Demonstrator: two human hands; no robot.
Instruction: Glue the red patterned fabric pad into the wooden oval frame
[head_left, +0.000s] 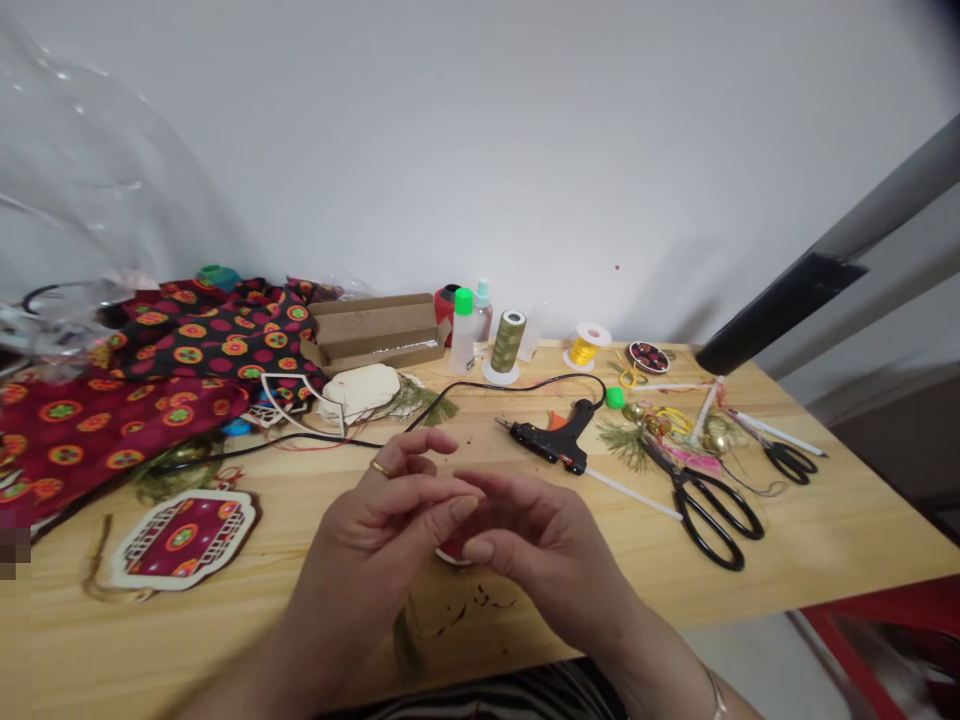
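Above the front middle of the table, my left hand (401,510) has its thumb and index finger pinched together, the other fingers loosely curled. Whatever is in the pinch, if anything, is too small to make out. Close beside it, my right hand (555,560) curls around a small dark red piece with a pale rim (452,553), mostly hidden behind the fingers. Left of my hands lies a lantern-shaped ornament (182,540), with patterned red fabric inside a pale wooden frame. Behind my right hand rests a black glue gun (555,440) with a white glue stick in its back.
Patterned fabric (187,360) is heaped at the left, beside an open cardboard box (379,335). Bottles (463,335), an olive thread spool (510,345) and a yellow spool (585,350) stand along the wall. Large black scissors (705,505) lie at right; a black cord (495,385) crosses the table.
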